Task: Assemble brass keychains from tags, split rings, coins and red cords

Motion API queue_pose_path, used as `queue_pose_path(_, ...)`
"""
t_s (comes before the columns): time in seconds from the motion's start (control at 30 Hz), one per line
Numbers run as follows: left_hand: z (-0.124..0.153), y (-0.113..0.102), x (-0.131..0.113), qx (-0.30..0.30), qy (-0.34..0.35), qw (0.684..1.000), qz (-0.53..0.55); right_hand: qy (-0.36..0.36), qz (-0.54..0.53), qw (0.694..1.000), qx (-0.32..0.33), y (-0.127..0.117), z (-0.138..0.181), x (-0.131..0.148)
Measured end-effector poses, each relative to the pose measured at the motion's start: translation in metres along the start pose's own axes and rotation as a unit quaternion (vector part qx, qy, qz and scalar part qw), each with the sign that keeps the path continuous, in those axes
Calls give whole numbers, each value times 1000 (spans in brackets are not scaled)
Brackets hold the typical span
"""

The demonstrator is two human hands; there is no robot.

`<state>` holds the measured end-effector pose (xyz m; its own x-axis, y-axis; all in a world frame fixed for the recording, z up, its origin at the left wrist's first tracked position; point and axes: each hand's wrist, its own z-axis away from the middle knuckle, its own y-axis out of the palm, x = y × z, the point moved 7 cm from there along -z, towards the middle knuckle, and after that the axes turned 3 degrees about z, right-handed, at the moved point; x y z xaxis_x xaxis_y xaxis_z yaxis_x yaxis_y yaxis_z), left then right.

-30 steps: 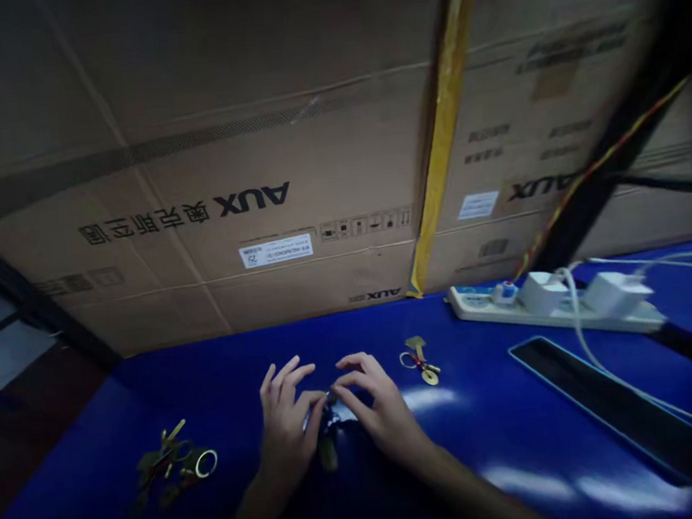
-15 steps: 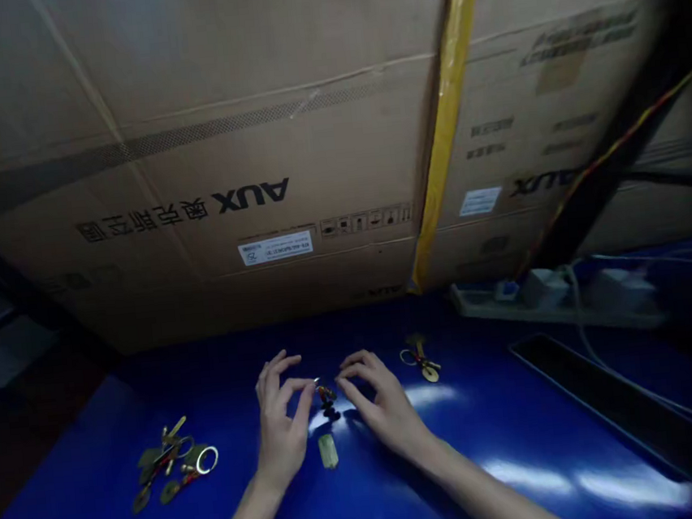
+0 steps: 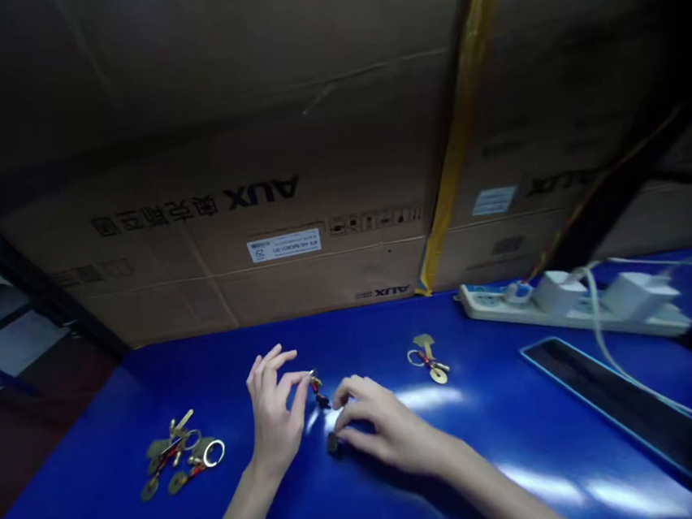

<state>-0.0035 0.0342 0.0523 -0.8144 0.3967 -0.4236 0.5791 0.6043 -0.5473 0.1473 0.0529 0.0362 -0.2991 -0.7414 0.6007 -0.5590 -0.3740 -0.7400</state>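
Blue surface (image 3: 389,329) under both hands: left hand (image 3: 273,413) open beside a small gold-and-red trinket (image 3: 318,390); right hand (image 3: 380,423) curled over a small dark piece (image 3: 333,443), grip unclear.

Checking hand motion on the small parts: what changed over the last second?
The right hand moved down from the small red-and-dark charm to a small flat tag on the blue tabletop; its fingertips are at the tag, grip unclear. The left hand stayed open beside the charm, not holding it. The brass key-ring bunch and single brass key ring stayed put.
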Motion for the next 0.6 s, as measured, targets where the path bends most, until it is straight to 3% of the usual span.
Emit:
queue_pose_path(0.13,3,4,-19,29,82,995,-52,41,-53,989,-129,-18,-3,-11)
queue_pose_path(0.27,6,8,-32,41,121,990,-63,70,-60,974,-209,-22,-1,-18)
queue_pose_path(0.43,9,11,-36,56,133,988,-49,85,-84,964,-239,-22,0,-20)
queue_pose_path(0.6,9,11,-23,54,85,995,-3,102,-120,959,-236,-20,0,-25)
